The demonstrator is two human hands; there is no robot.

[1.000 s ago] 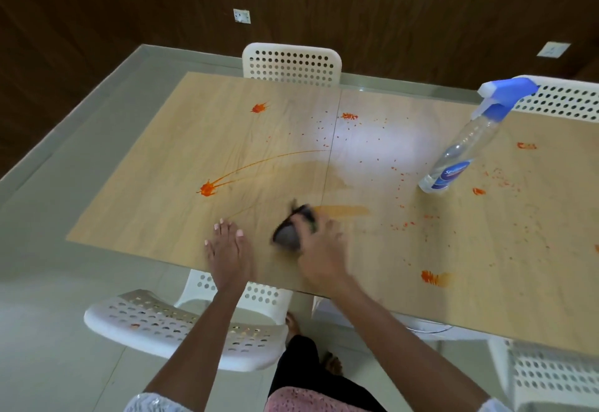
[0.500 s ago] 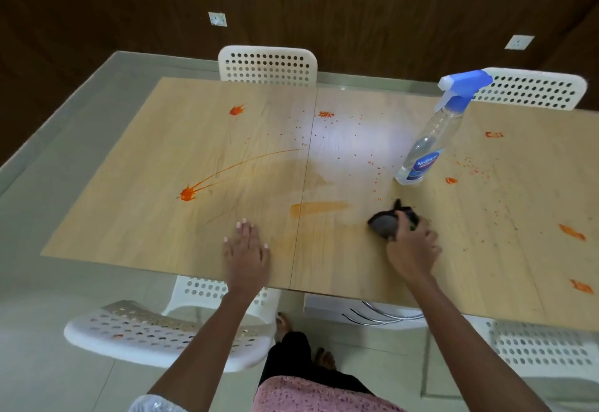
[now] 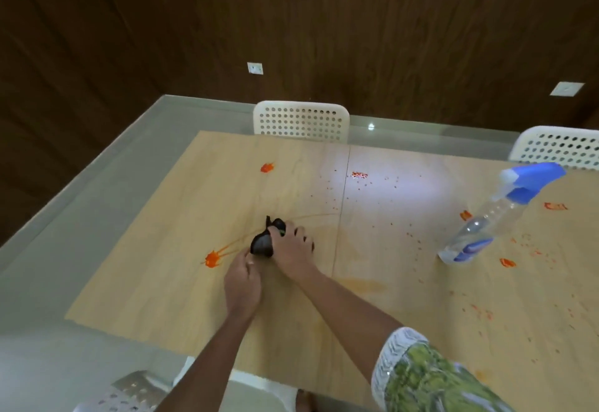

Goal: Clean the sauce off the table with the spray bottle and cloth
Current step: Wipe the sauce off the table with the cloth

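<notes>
A black cloth (image 3: 263, 243) lies bunched on the wooden table (image 3: 155, 269), left of centre. My right hand (image 3: 293, 249) grips it from the right. My left hand (image 3: 243, 280) comes in from below, and its fingertips pinch the cloth's lower edge. An orange sauce blob (image 3: 212, 260) sits just left of the cloth, and its thin streak runs up and right under my hands. More sauce blobs (image 3: 267, 167) and specks are scattered across the table. A pale smear (image 3: 366, 285) lies right of my right forearm. The clear spray bottle (image 3: 479, 226) with a blue trigger head stands at the right, apart from both hands.
White perforated chairs stand at the far side (image 3: 301, 121), the far right (image 3: 557, 147) and the near left (image 3: 129, 392). A dark wooden wall rises behind the table. The table's left edge drops to a pale floor.
My right hand has carried the cloth from near the bottle leftward to the orange streak. My left hand has left the table's near edge and come to the cloth.
</notes>
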